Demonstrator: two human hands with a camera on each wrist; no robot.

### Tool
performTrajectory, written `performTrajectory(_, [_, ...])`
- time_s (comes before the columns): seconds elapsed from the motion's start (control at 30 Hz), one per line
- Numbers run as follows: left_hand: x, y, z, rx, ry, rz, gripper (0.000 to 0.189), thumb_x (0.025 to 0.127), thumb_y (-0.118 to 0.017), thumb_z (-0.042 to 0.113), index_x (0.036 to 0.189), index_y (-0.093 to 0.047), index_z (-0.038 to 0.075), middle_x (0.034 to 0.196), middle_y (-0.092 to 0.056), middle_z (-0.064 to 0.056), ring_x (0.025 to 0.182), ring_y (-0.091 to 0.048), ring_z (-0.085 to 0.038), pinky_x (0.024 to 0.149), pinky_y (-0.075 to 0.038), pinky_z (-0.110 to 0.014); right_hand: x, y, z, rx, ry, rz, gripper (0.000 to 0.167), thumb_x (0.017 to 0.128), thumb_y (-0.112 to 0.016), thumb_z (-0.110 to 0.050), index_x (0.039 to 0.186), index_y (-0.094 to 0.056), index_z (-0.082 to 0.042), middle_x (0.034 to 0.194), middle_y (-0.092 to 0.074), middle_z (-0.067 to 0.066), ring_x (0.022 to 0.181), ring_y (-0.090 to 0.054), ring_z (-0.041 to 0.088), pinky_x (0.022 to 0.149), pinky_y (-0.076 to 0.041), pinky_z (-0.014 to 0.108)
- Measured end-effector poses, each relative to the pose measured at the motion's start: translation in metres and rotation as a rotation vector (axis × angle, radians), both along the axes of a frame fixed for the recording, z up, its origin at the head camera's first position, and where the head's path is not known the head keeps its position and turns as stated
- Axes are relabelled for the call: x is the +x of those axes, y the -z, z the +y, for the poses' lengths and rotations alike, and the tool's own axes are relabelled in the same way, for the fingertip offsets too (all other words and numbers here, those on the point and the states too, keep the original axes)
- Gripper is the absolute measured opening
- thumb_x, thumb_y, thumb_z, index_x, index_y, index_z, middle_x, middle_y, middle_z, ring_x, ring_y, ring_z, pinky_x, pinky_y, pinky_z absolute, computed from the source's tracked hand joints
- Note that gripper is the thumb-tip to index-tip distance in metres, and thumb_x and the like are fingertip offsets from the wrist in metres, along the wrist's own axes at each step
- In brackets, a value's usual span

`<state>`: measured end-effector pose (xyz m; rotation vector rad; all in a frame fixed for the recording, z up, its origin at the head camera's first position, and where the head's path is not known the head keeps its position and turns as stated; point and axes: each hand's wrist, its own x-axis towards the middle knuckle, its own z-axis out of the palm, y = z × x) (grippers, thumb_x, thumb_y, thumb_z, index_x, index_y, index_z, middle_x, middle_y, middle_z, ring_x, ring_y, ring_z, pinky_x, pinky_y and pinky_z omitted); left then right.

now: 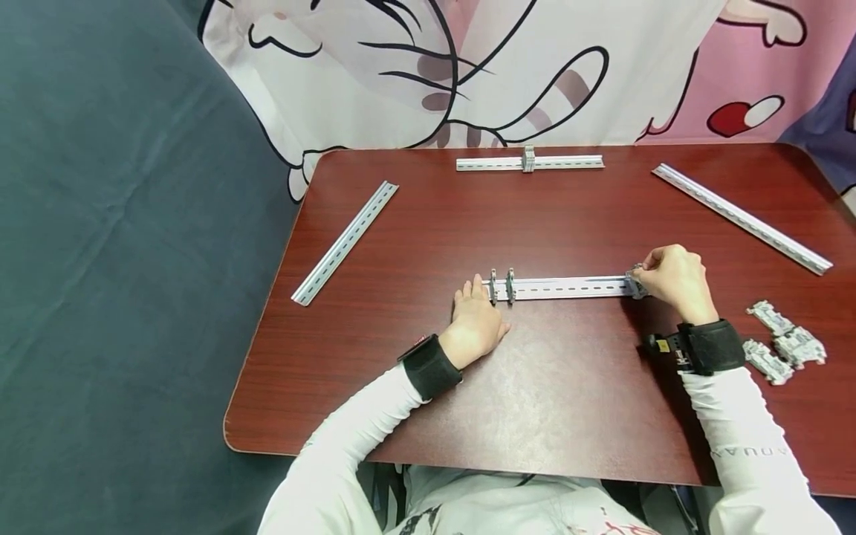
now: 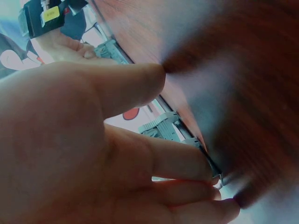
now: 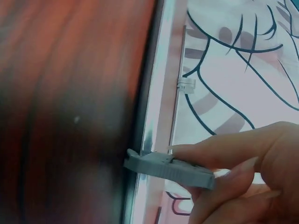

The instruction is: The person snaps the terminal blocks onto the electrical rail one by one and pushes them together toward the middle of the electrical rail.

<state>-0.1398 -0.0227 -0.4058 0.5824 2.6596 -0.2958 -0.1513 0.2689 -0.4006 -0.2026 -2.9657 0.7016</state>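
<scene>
A slotted metal DIN rail (image 1: 568,287) lies crosswise on the table in front of the person. Two grey clips (image 1: 510,286) stand on it near its left end. The left hand (image 1: 473,327) rests at that end, its fingers fairly straight and the fingertips against the rail's end; in the left wrist view the palm hides part of the rail. At the right end, the right hand (image 1: 677,279) pinches a grey DIN rail clip (image 3: 170,170) between thumb and fingers. The right wrist view shows this clip sitting across the rail, its outer end at the fingers.
Another rail (image 1: 568,162) with one clip (image 1: 528,159) lies along the back edge. Bare rails lie slanted at the left (image 1: 345,244) and right (image 1: 742,219). Several loose grey clips (image 1: 788,343) lie beside the right forearm. A printed cloth (image 1: 535,74) hangs behind the table (image 1: 374,371).
</scene>
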Motion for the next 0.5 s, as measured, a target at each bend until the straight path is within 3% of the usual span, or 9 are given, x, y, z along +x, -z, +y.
performTrajectory(0.13, [0.002, 0.001, 0.002, -0.012, 0.012, 0.0, 0.064, 0.1, -0.037, 0.053, 0.145, -0.044, 0.007, 0.159, -0.02, -0.02, 0.147, -0.025, -0.032, 0.118, -0.027, -0.043, 0.0, 0.002, -0.001, 0.01, 0.016, -0.034, 0.019, 0.078, -0.061, -0.013, 0.066, -0.066, 0.002, 0.068, -0.063, 0.02, 0.069, -0.058, 0.041, 0.064, -0.046, 0.058])
performTrajectory(0.3, [0.002, 0.001, 0.002, -0.007, 0.003, 0.003, 0.065, 0.101, -0.036, 0.052, 0.145, -0.044, 0.006, 0.159, -0.02, -0.021, 0.147, -0.025, -0.033, 0.117, -0.028, -0.044, 0.002, 0.004, -0.002, 0.001, 0.026, -0.006, 0.023, 0.08, -0.063, -0.016, 0.067, -0.068, 0.003, 0.071, -0.065, 0.023, 0.07, -0.06, 0.043, 0.066, -0.047, 0.06])
performTrajectory(0.5, [0.002, 0.001, 0.003, 0.003, 0.011, 0.033, 0.061, 0.1, -0.038, 0.052, 0.141, -0.05, 0.008, 0.158, -0.023, -0.022, 0.146, -0.028, -0.034, 0.116, -0.03, -0.044, 0.011, -0.002, 0.001, 0.004, -0.01, 0.005, 0.038, 0.084, -0.072, -0.033, 0.079, -0.072, 0.005, 0.069, -0.067, 0.018, 0.064, -0.06, 0.034, 0.048, -0.043, 0.039])
